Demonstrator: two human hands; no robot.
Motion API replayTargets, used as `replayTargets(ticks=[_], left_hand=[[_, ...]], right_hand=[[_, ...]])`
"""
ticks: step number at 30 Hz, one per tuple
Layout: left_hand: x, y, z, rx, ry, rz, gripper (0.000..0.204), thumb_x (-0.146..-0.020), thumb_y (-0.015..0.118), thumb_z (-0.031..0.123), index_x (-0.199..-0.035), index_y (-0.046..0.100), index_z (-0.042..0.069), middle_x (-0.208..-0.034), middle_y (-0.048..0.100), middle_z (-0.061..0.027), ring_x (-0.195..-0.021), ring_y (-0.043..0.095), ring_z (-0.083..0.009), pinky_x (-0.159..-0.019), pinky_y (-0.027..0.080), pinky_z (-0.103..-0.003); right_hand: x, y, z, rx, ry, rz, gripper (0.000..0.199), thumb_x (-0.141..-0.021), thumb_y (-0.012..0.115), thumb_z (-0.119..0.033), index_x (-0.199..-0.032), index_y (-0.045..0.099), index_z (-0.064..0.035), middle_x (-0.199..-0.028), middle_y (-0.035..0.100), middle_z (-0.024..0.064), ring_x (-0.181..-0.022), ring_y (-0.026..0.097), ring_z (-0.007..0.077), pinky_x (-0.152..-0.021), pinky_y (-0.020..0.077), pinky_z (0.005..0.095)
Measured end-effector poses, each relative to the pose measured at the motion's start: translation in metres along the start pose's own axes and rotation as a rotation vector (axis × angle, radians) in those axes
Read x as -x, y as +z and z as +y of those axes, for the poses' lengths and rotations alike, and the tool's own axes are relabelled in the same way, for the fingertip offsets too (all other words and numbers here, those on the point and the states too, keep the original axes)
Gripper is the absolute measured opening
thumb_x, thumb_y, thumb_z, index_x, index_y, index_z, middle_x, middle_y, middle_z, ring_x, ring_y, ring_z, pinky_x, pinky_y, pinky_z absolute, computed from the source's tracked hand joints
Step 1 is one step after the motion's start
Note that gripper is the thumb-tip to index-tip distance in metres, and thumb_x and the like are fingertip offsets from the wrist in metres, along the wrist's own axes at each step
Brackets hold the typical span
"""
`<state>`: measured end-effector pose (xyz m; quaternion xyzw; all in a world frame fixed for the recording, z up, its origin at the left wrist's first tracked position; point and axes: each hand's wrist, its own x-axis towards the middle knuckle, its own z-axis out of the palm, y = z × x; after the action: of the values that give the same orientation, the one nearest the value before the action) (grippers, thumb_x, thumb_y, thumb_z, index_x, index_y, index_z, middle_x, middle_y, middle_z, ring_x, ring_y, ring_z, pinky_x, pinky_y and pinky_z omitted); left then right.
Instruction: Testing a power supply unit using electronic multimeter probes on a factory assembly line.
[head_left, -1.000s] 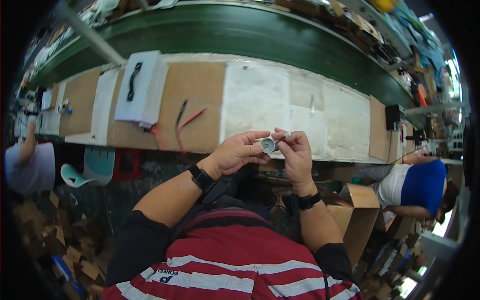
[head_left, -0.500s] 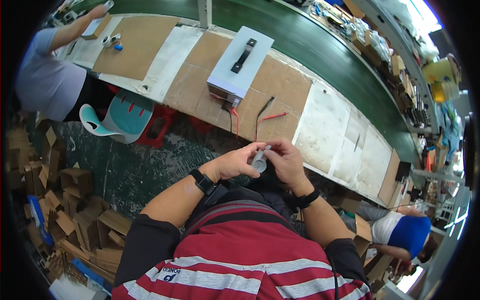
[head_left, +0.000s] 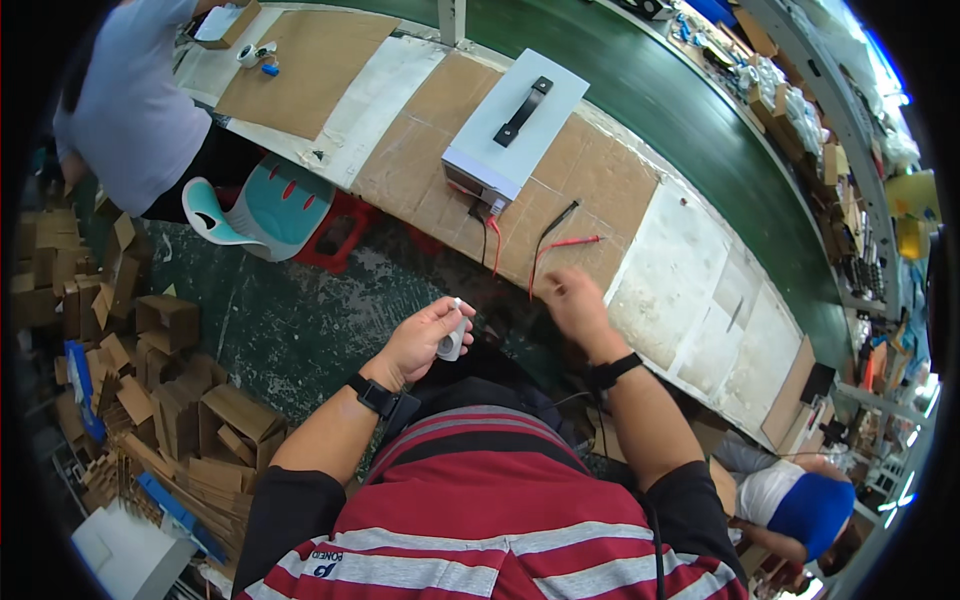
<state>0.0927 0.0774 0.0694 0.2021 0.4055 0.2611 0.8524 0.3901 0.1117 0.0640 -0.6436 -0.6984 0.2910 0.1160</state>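
My left hand (head_left: 422, 340), in front of my waist, is closed round a small whitish plastic piece (head_left: 452, 342) with a rounded lower end and a narrow tip. Apart from it, my right hand (head_left: 574, 304) is at the table's near edge with its fingers bent in; they are blurred, so what they hold, if anything, cannot be told. Just beyond that hand, a red test probe (head_left: 575, 241) and a black test probe (head_left: 560, 217) lie on cardboard. Their leads run near a grey box-shaped instrument (head_left: 505, 140) with a black top handle.
A long worktable (head_left: 660, 270) slants across the view, with a green conveyor belt (head_left: 700, 125) behind it. At left are a turquoise chair (head_left: 285, 210), a co-worker (head_left: 140, 100) and piled cardboard boxes (head_left: 170, 420). Another person (head_left: 805, 505) bends at lower right.
My hands have parted: the left moved left and down with the plastic piece, the right let go of it and moved toward the table edge. The co-worker at left lowered an arm.
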Motion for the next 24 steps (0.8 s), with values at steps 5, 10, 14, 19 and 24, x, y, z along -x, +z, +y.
replayTargets(ticks=[5,10,14,19,24], left_hand=[[0.008,0.009,0.015,0.061,-0.018,0.191,0.02,-0.106,0.057,0.022,-0.121,0.059,0.008,-0.102,0.065,-0.005,-0.088,0.071,-0.02,-0.08,0.062,-0.037],[0.034,-0.003,0.004,0.08,-0.053,0.26,0.021,-0.104,0.06,0.02,-0.12,0.059,0.006,-0.1,0.065,-0.0063,-0.082,0.072,-0.0219,-0.074,0.063,-0.039],[0.077,-0.029,-0.008,0.125,-0.031,0.327,0.024,-0.101,0.062,0.02,-0.12,0.059,0.005,-0.1,0.066,-0.0071,-0.079,0.072,-0.0217,-0.07,0.064,-0.039],[0.146,-0.076,-0.028,0.261,0.122,0.491,0.025,-0.1,0.062,0.018,-0.121,0.06,0.005,-0.101,0.066,-0.008,-0.079,0.072,-0.0212,-0.068,0.063,-0.039],[0.204,-0.137,-0.009,0.327,0.436,0.624,0.027,-0.1,0.061,0.018,-0.123,0.06,0.004,-0.102,0.067,-0.0099,-0.076,0.071,-0.0216,-0.067,0.062,-0.039]], right_hand=[[-0.048,-0.018,0.075,0.333,-0.08,0.151,0.02,-0.087,0.056,-0.004,-0.104,0.067,-0.0046,-0.11,0.065,0.0193,-0.1,0.065,0.0403,-0.087,0.0546,0.0472],[-0.069,-0.016,0.085,0.512,-0.237,0.054,0.013,-0.088,0.058,-0.008,-0.099,0.064,-0.0058,-0.104,0.063,0.0162,-0.096,0.066,0.0377,-0.083,0.0551,0.0471],[-0.075,-0.008,0.091,0.617,-0.197,-0.098,0.014,-0.089,0.057,-0.008,-0.101,0.064,-0.0063,-0.106,0.064,0.0159,-0.097,0.066,0.0375,-0.082,0.0548,0.047],[-0.059,-0.012,0.015,0.515,-0.23,-0.011,0.017,-0.092,0.059,-0.009,-0.107,0.065,-0.0047,-0.106,0.065,0.0172,-0.098,0.067,0.0374,-0.081,0.0549,0.0453],[-0.014,0.046,-0.069,-0.033,-0.348,-0.317,0.034,-0.088,0.071,-0.008,-0.12,0.063,-0.0015,-0.1,0.068,0.017,-0.092,0.069,0.0341,-0.082,0.0564,0.0395]])
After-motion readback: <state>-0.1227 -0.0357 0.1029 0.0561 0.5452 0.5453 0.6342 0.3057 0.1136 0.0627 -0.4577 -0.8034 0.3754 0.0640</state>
